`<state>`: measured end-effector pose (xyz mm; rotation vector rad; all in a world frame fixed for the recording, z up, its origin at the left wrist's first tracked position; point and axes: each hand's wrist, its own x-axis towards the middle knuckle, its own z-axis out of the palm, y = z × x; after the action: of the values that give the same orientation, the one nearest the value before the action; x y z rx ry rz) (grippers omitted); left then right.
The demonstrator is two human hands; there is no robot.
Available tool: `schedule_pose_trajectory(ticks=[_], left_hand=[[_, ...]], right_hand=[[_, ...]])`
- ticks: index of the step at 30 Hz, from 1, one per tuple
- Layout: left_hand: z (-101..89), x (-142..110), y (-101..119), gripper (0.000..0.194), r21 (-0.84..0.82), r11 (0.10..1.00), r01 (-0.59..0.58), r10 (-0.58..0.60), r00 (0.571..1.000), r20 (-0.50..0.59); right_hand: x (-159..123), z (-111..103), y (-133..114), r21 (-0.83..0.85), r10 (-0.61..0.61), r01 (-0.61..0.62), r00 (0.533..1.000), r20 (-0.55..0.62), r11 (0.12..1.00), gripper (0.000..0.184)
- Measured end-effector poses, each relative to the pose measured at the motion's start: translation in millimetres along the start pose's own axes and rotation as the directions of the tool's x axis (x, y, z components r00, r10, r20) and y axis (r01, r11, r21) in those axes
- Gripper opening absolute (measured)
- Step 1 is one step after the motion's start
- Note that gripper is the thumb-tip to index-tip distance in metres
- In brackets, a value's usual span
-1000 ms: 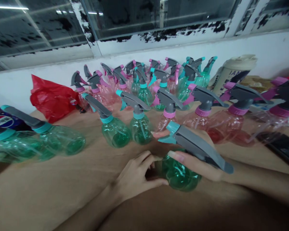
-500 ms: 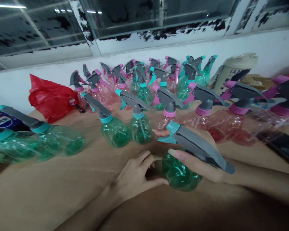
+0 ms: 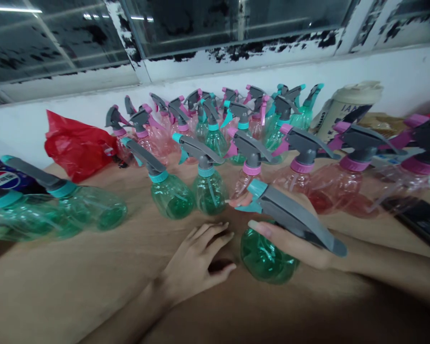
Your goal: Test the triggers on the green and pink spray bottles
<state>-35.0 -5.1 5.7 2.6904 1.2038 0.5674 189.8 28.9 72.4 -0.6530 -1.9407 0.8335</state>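
Observation:
My right hand [image 3: 294,239] is wrapped round the neck of a green spray bottle [image 3: 268,260], just under its grey and teal trigger head, which tilts down to the right. To the left of that bottle, my left hand [image 3: 197,263] rests over the table with its fingers apart and curved, holding nothing and not touching the bottle. Just beyond the hands stand two more green spray bottles, a nearer-left one [image 3: 172,196] and one beside it [image 3: 210,191]. A pink spray bottle [image 3: 251,179] is partly hidden behind the held one.
Several pink spray bottles [image 3: 353,181] line the right side. Many pink and green bottles crowd the back by the wall. Green bottles [image 3: 93,208] are at the left near a Pepsi package [image 3: 7,179]. A red plastic bag [image 3: 77,148], a coffee cup [image 3: 351,110] and a dark phone [image 3: 421,220] also lie around.
My left hand has come away from the green spray bottle, moving slightly left as its fingers spread. My right hand keeps its grip in nearly the same place.

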Motion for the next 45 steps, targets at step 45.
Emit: schedule_pose_trajectory(ticks=[45], left_hand=[[-6.5, -5.4, 1.4, 0.048, 0.122, 0.991, -0.057, 0.049, 0.996, 0.071]], right_hand=[[4.3, 1.3, 0.4, -0.041, -0.037, 0.036, 0.999, -0.021, 0.998, 0.019]])
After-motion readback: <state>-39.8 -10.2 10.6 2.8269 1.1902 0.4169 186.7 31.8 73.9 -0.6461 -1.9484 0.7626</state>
